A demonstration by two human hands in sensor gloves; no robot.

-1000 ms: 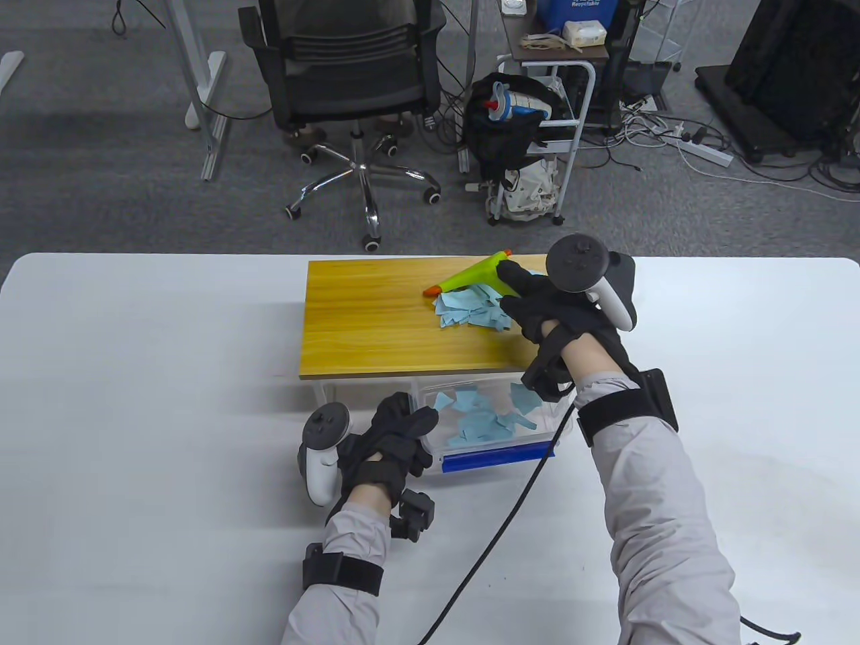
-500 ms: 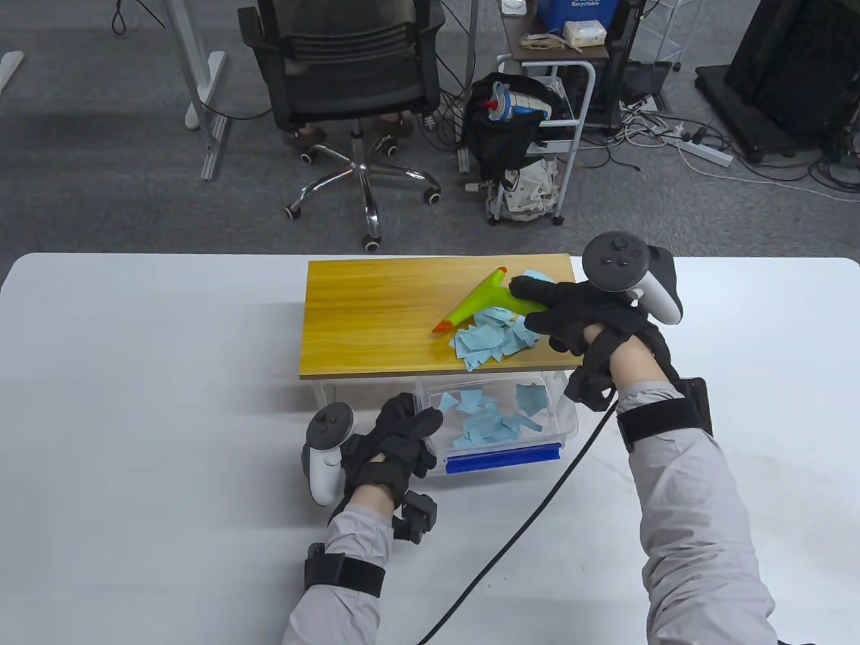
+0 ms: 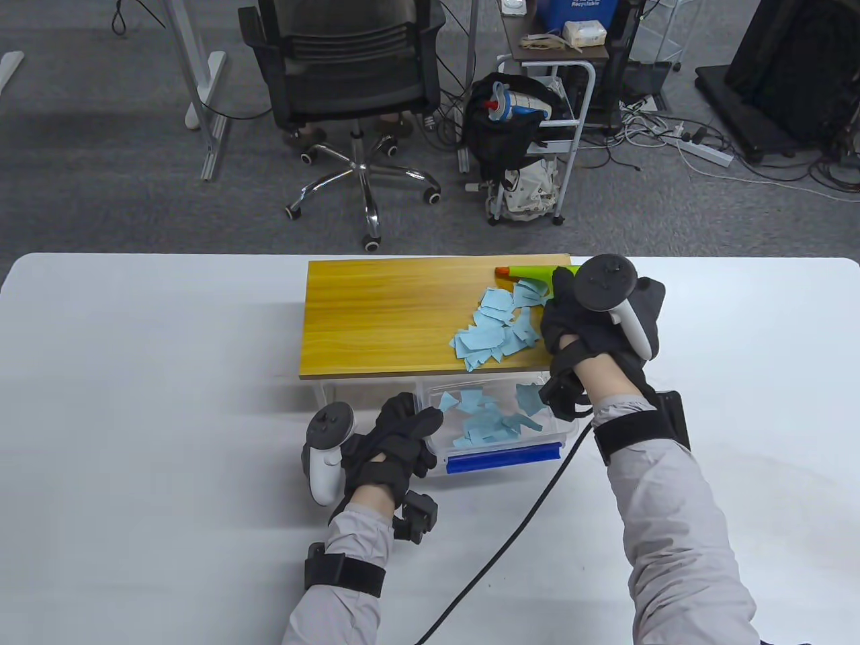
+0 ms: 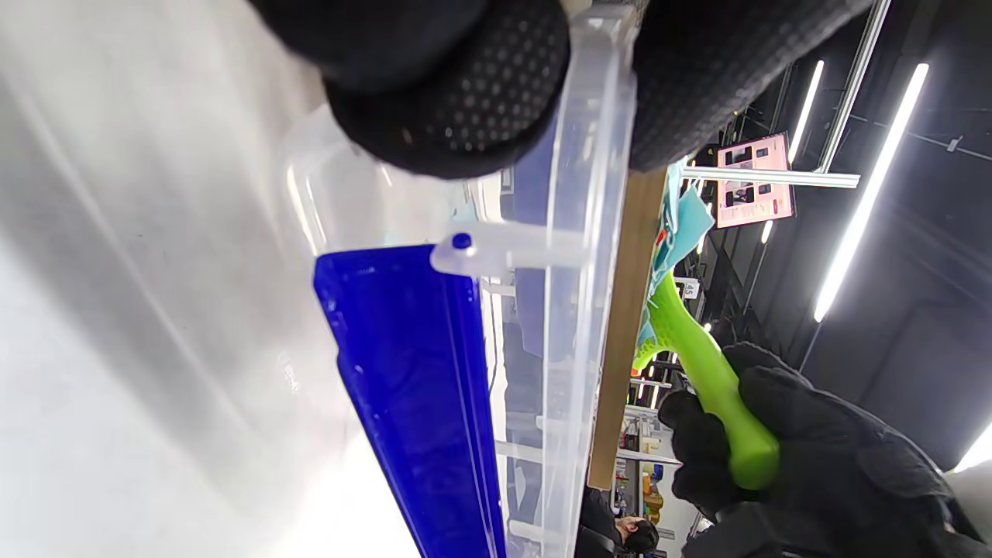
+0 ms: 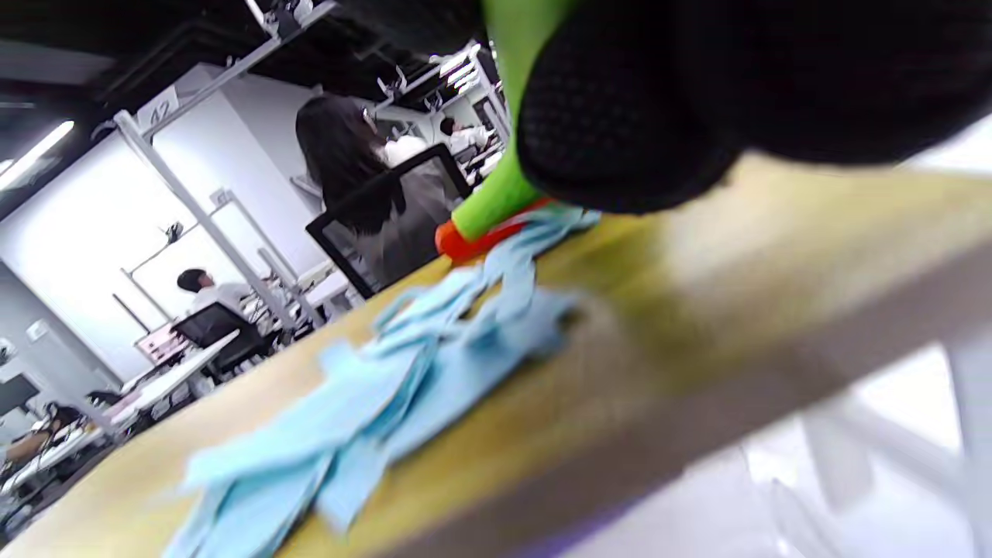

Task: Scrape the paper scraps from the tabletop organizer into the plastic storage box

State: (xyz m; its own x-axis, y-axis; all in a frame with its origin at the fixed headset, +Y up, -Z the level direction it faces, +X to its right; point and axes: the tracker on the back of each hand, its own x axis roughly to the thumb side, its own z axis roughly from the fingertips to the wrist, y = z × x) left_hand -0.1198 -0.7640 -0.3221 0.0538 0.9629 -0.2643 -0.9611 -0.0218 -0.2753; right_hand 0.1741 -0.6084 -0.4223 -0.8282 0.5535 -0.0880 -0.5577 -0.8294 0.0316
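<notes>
My right hand (image 3: 598,316) grips the handle of the green scraper (image 3: 537,273), fingers wrapped closed around it, with its orange edge set on the wooden shelf (image 3: 376,316) at the far rim, just beyond the scraps. The blue paper scraps (image 3: 500,329) lie in a loose heap toward me from the blade, near the shelf's front edge. My left hand (image 3: 396,443) pinches the near left corner of the clear plastic box (image 3: 500,457), thumb outside, fingers over the rim; the box sits below the shelf's front edge with scraps already inside.

To do this pull well, I'd keep the blade flat on the wood and draw it straight toward me, behind the whole heap, so nothing slips past the ends. I'd steady the box so the heap drops inside its rim, not onto the table.

A second ago the scraper lay diagonally across the shelf with the heap farther from the front edge. Half a second ago the heap had been dragged nearer. Now I've lifted the scraper back to the far edge, and a few stragglers trail behind the heap. My left hand hasn't moved.
</notes>
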